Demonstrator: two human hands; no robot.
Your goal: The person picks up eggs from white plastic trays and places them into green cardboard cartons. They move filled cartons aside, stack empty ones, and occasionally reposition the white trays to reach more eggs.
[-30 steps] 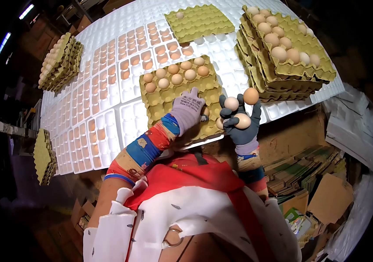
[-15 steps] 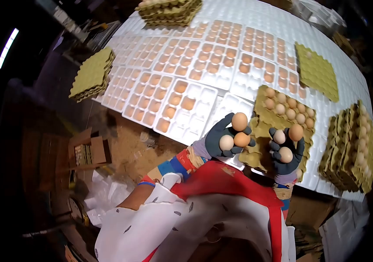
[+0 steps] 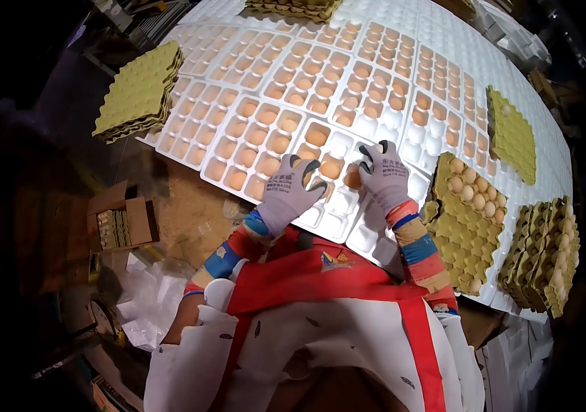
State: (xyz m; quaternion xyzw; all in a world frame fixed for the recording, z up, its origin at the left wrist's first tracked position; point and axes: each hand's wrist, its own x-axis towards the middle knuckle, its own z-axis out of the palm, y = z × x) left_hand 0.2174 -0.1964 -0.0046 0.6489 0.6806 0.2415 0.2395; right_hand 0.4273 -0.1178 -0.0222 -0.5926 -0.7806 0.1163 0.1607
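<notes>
Both gloved hands are palm down over a white egg tray (image 3: 315,218) at the table's front edge. My left hand (image 3: 291,191) has its fingers curled over the tray's left column, with an egg partly showing beneath them; its palm is hidden. My right hand (image 3: 384,175) is bent over the tray's right side. A brown egg (image 3: 353,177) shows beside its thumb, and whatever lies under the palm is out of sight. Between the hands, a brown egg (image 3: 331,169) sits in a cell, with another egg (image 3: 317,134) in a cell farther back.
Filled white trays (image 3: 310,79) spread across the table. To the right is a pulp egg flat (image 3: 468,233) with eggs at its far end; beyond it stand stacked flats (image 3: 536,257). More flats (image 3: 138,93) lie at the left edge. A cardboard box (image 3: 121,220) stands below.
Both hands have moved left from beside the pulp flat, turning from palm up with several eggs to palm down over the white tray. The camera view has shifted too.
</notes>
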